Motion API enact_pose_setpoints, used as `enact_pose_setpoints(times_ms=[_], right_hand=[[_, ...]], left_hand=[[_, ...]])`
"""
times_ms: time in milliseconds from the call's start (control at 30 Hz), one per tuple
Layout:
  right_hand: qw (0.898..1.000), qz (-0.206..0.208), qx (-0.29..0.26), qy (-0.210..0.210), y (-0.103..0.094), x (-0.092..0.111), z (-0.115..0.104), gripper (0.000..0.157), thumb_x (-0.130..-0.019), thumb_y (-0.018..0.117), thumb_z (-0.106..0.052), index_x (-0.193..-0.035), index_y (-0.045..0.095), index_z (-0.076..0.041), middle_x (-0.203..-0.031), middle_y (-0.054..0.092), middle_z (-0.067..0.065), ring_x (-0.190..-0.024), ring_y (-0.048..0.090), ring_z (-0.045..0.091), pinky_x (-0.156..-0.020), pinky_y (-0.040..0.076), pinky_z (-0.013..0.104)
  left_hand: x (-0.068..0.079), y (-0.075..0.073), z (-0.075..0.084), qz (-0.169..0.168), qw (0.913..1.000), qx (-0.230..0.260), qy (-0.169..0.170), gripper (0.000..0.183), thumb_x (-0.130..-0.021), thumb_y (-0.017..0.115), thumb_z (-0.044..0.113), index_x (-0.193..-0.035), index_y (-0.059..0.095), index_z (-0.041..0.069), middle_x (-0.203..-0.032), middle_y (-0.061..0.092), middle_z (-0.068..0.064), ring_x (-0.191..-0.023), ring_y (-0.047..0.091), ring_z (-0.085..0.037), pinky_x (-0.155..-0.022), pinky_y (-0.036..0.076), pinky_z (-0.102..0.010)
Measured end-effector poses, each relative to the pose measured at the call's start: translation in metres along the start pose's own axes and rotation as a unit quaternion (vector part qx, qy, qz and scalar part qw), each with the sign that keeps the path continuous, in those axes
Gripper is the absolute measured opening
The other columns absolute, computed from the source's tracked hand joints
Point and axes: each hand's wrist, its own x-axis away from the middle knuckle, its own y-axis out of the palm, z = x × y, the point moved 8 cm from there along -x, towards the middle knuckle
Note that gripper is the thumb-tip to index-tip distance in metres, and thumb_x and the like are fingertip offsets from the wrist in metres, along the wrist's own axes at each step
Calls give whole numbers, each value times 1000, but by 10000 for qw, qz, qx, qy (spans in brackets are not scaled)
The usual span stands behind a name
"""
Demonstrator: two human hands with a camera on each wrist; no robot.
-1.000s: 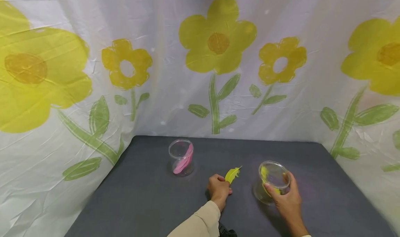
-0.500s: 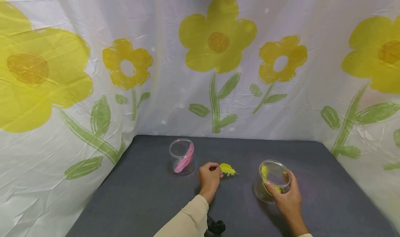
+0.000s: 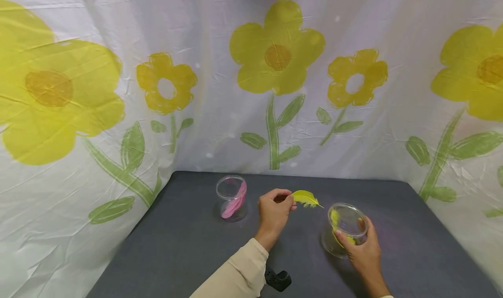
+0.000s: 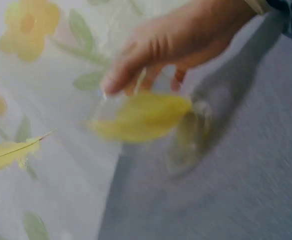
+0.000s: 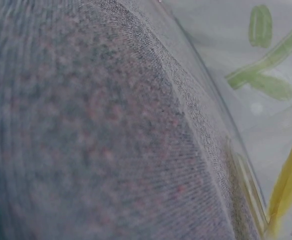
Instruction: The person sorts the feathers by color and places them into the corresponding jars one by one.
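Observation:
A yellow feather (image 3: pixel 306 198) is pinched by my left hand (image 3: pixel 273 213) above the table, its quill end pointing right toward a clear plastic cup. Part of that feather (image 4: pixel 12 152) also enters the left wrist view at the left edge. My right hand (image 3: pixel 363 247) grips the clear cup (image 3: pixel 329 241) round its side, and yellow feathers (image 3: pixel 335 218) lie inside it. In the left wrist view the right hand (image 4: pixel 170 40) and the cup's yellow contents (image 4: pixel 146 117) look blurred. The right wrist view shows the cup wall close up, with a yellow feather (image 5: pixel 288 182) behind it.
Farther back on the dark table (image 3: pixel 188 245) stands a second clear cup (image 3: pixel 232 197) with pink feathers (image 3: pixel 235 204) inside. A black device (image 3: pixel 278 279) sits at my left wrist. A white curtain (image 3: pixel 212 127) with printed yellow flowers encloses the table's back and sides.
My left hand first moved left and away, turning the feather until its quill pointed right. Then it rose and moved right toward the held cup. The right hand stayed in place.

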Motion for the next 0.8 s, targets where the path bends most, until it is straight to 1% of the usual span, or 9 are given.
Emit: enact_pose_setpoints(times_ms=[100,200,300,400,533,600,733,800], right_hand=[[10000,51,-58,-28,-1,-1,1,93,-70,87,-13,-145,35,-1,-135,46,25,-125,41,39,-102,29,46],[9999,76,-93,-44,-1,-1,1,92,-69,87,-11,-145,35,-1,-135,46,25,-124,41,37,-101,29,44],[9999,11,-100,-25,1,0,0,93,-70,87,-13,-145,34,-1,-136,45,26,-124,41,38,-99,30,49],[9999,-93,-24,90,3,0,1,96,-71,87,-17,-147,31,-1,-137,43,27,-123,41,40,-97,31,54],[9994,-191,125,252,5,0,3,98,-72,87,-22,-149,28,-2,-139,41,26,-124,40,39,-97,32,54],[9993,-218,102,281,5,-1,3,98,-73,87,-23,-149,28,-3,-140,41,25,-125,39,39,-98,32,54],[9995,-215,13,231,4,-2,2,97,-73,86,-22,-149,28,-3,-139,41,25,-124,39,39,-97,31,56],[9995,-194,-7,245,3,-1,3,97,-74,86,-22,-149,28,-4,-139,41,24,-123,40,39,-96,32,55]], left_hand=[[2,18,11,-261,9995,-48,184,5,-85,68,-2,-87,72,0,-73,66,-6,-60,67,-18,-58,56,-29],[5,36,14,-499,9983,-167,240,6,-85,68,-1,-86,73,3,-73,66,-1,-60,67,-18,-58,55,-27],[8,51,12,-677,9969,-324,229,7,-86,68,-1,-86,73,4,-71,65,2,-59,66,-17,-57,55,-25],[11,65,8,-802,9946,-596,288,7,-85,69,0,-85,73,5,-69,64,5,-57,65,-11,-55,53,-22],[14,76,2,-906,9886,-1113,454,6,-84,70,1,-82,73,6,-66,63,10,-54,58,-1,-53,50,-18],[14,81,-1,-972,9842,-1383,520,6,-83,70,2,-81,74,7,-66,62,11,-55,55,1,-53,48,-17],[17,93,-12,-1185,9803,-1547,315,8,-84,69,3,-80,73,9,-66,61,12,-55,55,2,-53,48,-16],[19,100,-17,-1301,9792,-1549,135,10,-84,69,3,-80,73,11,-64,60,13,-53,55,1,-52,47,-16]])
